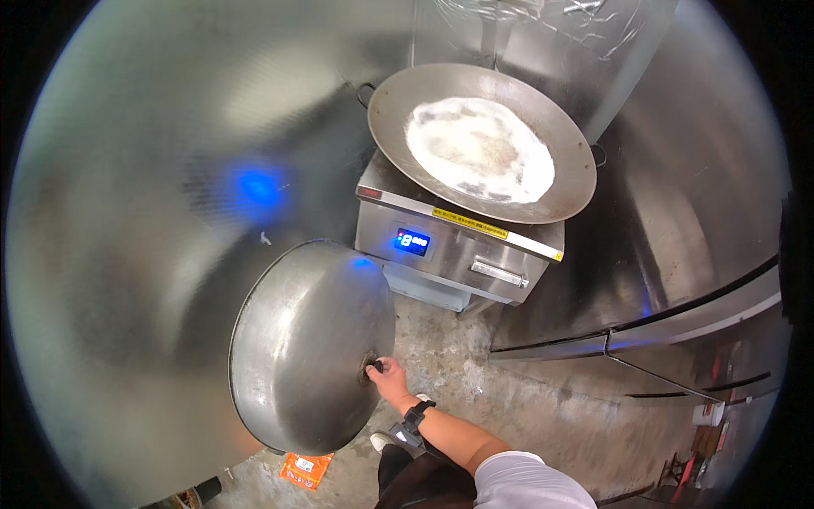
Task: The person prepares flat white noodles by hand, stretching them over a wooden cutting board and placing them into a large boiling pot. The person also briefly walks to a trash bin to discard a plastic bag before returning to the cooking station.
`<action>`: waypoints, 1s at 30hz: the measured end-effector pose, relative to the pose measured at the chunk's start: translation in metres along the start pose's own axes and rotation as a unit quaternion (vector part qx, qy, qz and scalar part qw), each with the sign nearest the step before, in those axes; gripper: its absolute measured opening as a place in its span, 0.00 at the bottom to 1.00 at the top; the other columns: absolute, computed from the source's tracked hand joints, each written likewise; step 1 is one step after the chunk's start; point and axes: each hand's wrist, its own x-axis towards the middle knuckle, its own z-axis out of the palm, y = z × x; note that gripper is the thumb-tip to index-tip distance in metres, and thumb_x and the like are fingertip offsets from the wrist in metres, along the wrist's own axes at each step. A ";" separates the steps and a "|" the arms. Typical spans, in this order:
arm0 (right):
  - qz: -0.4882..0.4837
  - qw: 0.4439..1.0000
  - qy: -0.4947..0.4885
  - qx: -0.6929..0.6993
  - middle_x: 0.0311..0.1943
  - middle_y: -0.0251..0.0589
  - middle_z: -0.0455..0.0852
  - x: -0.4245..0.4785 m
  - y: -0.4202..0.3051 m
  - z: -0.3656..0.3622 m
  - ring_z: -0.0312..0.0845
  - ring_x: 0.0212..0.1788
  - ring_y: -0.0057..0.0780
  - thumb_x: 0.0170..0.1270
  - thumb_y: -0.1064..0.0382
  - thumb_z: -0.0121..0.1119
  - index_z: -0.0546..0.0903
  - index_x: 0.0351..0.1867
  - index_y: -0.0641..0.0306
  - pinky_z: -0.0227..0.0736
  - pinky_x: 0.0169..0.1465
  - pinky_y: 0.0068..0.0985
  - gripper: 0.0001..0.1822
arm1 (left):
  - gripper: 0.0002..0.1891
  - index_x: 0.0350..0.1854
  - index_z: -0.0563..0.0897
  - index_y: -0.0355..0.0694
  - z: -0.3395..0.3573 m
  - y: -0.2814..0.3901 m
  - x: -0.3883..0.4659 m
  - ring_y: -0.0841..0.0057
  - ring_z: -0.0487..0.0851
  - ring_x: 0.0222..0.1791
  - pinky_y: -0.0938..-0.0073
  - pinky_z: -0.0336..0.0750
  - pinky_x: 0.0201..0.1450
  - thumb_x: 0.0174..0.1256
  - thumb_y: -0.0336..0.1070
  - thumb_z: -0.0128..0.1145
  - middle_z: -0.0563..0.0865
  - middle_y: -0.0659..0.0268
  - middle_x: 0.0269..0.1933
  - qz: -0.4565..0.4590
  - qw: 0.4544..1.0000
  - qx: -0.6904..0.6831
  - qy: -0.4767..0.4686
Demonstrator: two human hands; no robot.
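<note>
My right hand point(386, 376) grips the dark knob of a large domed metal lid point(318, 343), which is tilted on its side left of my legs. Its wrist wears a black band with a device. My left hand is out of view. Beyond the lid, a wide steel wok point(394, 146) with two loop handles stands uncovered on a stainless-steel cooker point(458, 261). White, frothy-looking contents point(480, 149) fill the middle of the wok. The cooker's front has a lit blue display point(412, 242) and a metal handle point(499, 274).
Tall metal panels point(159, 254) rise at the left, and a metal counter edge point(572, 343) runs along the right. An orange packet point(306, 469) lies on the concrete floor point(458, 356) near my feet. A white container point(708, 414) is at the lower right, and clear plastic film point(509, 9) hangs behind the wok.
</note>
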 end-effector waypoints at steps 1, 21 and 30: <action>0.003 1.000 0.000 -0.010 0.29 0.32 0.80 0.008 0.016 0.003 0.72 0.29 0.16 0.53 0.62 0.69 0.75 0.39 0.72 0.70 0.34 0.18 0.19 | 0.12 0.39 0.84 0.41 -0.009 0.010 0.000 0.74 0.80 0.34 0.73 0.73 0.37 0.55 0.39 0.56 0.86 0.61 0.38 0.084 0.995 -0.035 -0.040; 0.092 0.995 0.018 0.023 0.32 0.35 0.77 0.132 0.255 0.074 0.71 0.33 0.23 0.52 0.65 0.64 0.76 0.39 0.69 0.70 0.40 0.23 0.15 | 0.13 0.43 0.80 0.36 0.011 0.019 -0.034 0.77 0.82 0.33 0.75 0.76 0.32 0.64 0.40 0.58 0.84 0.64 0.33 0.121 0.926 -0.326 -0.146; 0.107 0.991 0.012 0.076 0.27 0.33 0.69 0.148 0.295 0.078 0.70 0.24 0.23 0.54 0.75 0.60 0.68 0.43 0.67 0.67 0.28 0.25 0.16 | 0.13 0.43 0.79 0.34 0.027 0.036 -0.052 0.77 0.81 0.34 0.74 0.79 0.39 0.64 0.39 0.58 0.83 0.63 0.34 0.080 0.923 -0.345 -0.150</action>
